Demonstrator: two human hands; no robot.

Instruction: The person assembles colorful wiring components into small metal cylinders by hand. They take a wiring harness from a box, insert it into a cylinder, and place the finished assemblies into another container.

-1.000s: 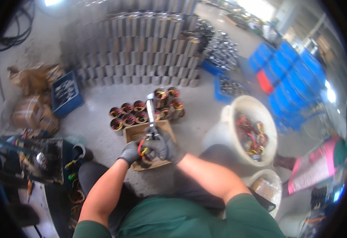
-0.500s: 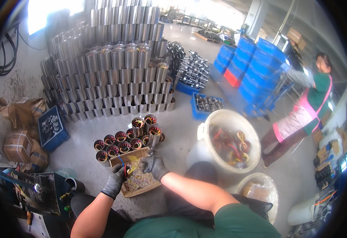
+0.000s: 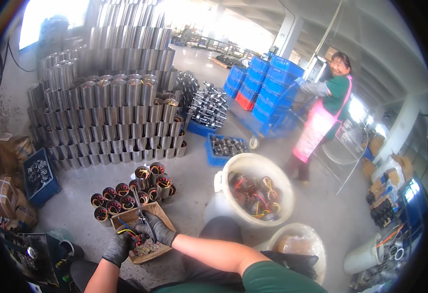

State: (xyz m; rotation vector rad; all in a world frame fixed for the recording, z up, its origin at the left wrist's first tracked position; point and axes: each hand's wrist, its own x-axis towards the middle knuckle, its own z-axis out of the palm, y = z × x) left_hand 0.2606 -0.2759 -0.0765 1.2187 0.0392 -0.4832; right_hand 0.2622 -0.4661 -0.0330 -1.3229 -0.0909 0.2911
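My left hand (image 3: 117, 247), in a grey glove, is closed around a bunch of red, yellow and blue wires (image 3: 135, 235); what they are attached to is mostly hidden. Also gloved, my right hand (image 3: 158, 228) grips a long metal hand tool (image 3: 139, 205) with two handles, like pliers, its tip pointing away from me. The hands nearly meet above a shallow brown box (image 3: 167, 219) holding many small coloured bits. Just beyond the box stand several short metal cylinders (image 3: 122, 189) with red and yellow wires inside.
Tall stacks of metal cylinders (image 3: 111, 117) rise behind. At right are a white tub (image 3: 219, 181) of wired parts and another white bucket (image 3: 321, 254). Blue crates (image 3: 219, 157) hold metal parts. A person in a pink apron (image 3: 315, 129) stands by a cart of stacked blue crates (image 3: 277, 88).
My view has turned right, so the scene sits further left. My hands have come closer together over the box. The person by the cart has turned toward me.
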